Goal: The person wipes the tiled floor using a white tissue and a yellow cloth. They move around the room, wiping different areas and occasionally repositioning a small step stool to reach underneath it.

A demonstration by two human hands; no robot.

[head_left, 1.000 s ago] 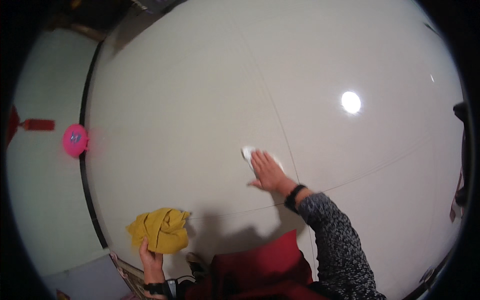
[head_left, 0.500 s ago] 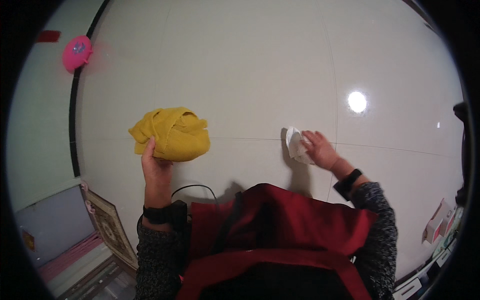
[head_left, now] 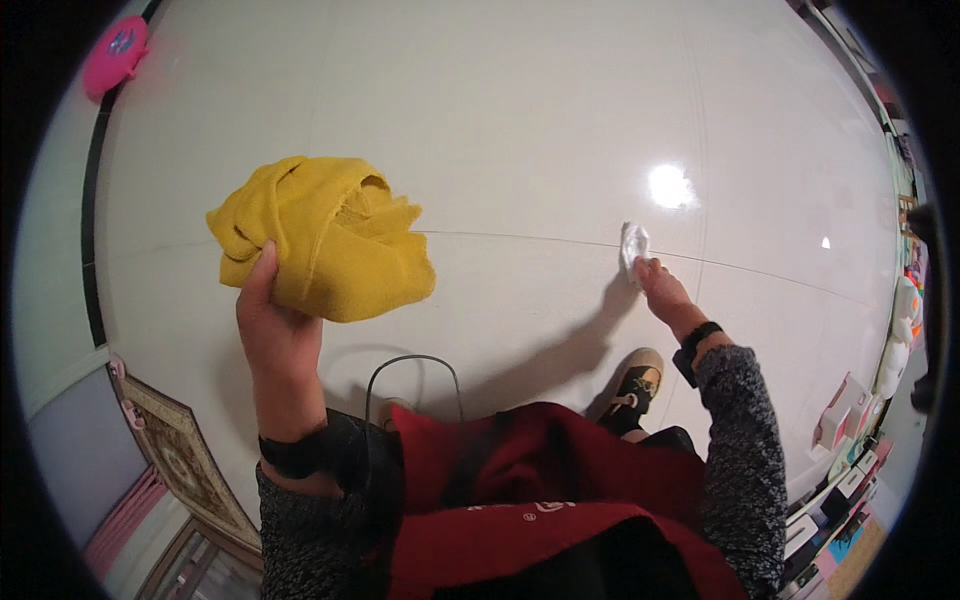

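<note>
A folded yellow cloth (head_left: 335,240) is held up by my left hand (head_left: 278,325), thumb on top and the other fingers hidden beneath it. Its frayed edges hang loose to the right. On the right, the fingers of my right hand (head_left: 664,292) are closed on a small crumpled white wad (head_left: 633,245), tissue-like or thin plastic; I cannot tell which. The wad appears off the floor, and a shadow of the arm stretches down and left from it.
Glossy pale floor tiles (head_left: 480,130) spread ahead. A pink balloon-like object (head_left: 115,55) lies at the far left by a dark skirting strip. A framed panel (head_left: 185,455) leans at lower left. White boxes (head_left: 843,410) stand at right. My shoe (head_left: 637,385) is below my right hand.
My right hand has closed on the white wad and drawn it up, slightly right. The yellow cloth in my left hand looks larger and nearer. My view has shifted, and a shoe now shows.
</note>
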